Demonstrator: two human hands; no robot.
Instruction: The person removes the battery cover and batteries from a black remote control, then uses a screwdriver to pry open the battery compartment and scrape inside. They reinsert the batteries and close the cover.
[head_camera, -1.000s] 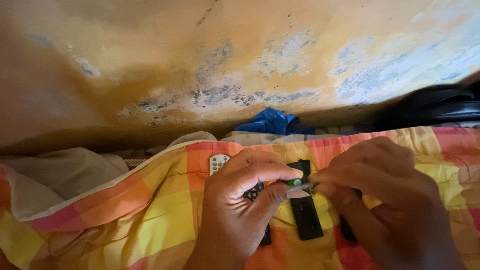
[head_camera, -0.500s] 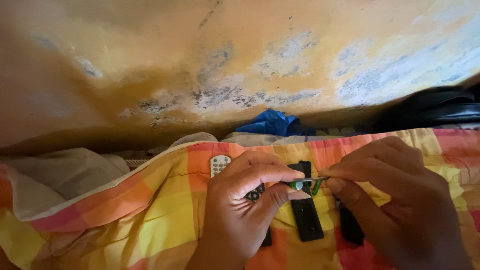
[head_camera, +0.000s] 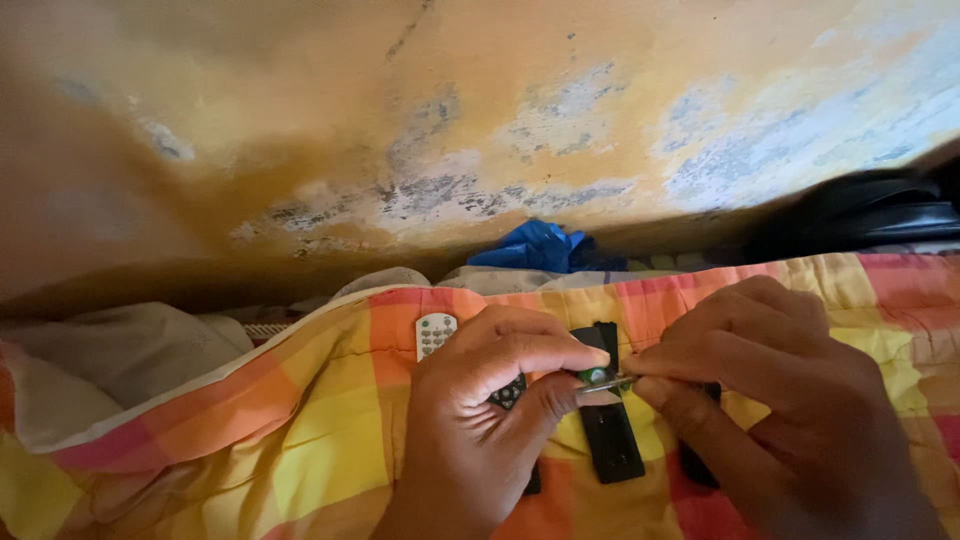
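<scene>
My left hand (head_camera: 480, 420) and my right hand (head_camera: 770, 400) meet over a checked orange and yellow cloth (head_camera: 250, 450). Together they pinch a small green and silver part (head_camera: 600, 381) between fingertips and thumbs. Under the left hand lies a black remote control (head_camera: 510, 395), mostly hidden. A flat black cover (head_camera: 610, 435) lies on the cloth just below the small part. A white remote control (head_camera: 434, 333) peeks out beside the left knuckles. Another dark piece (head_camera: 695, 465) shows under the right hand.
A stained yellow wall (head_camera: 450, 130) rises right behind the cloth. A blue crumpled cloth (head_camera: 535, 247) sits at the wall's foot. A black bag (head_camera: 860, 215) rests at the right. Pale grey fabric (head_camera: 120, 350) bunches at the left.
My hands have stayed together on the small part. The right hand has shifted slightly right and its fingers have re-pinched the part's end.
</scene>
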